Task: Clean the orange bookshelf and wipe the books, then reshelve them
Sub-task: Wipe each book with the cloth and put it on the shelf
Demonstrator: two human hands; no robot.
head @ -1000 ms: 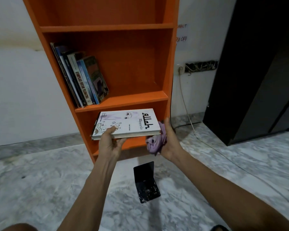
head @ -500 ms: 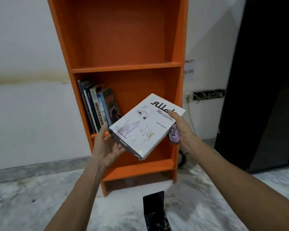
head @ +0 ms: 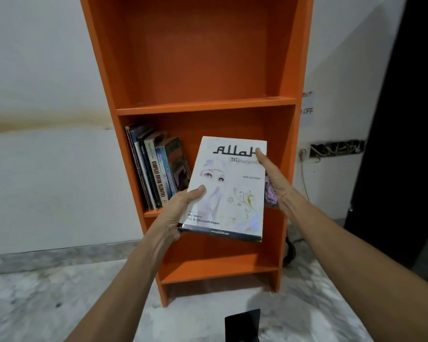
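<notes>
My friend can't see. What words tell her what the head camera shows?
A left hand and right hand hold a white book before an orange bookshelf; the right also grips a purple cloth. Leaning books sit on one shelf.

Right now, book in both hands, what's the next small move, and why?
Probably slide the white book onto the middle shelf beside the leaning books: left hand and right hand hold it upright before that gap, purple cloth bunched in the right palm.
</notes>
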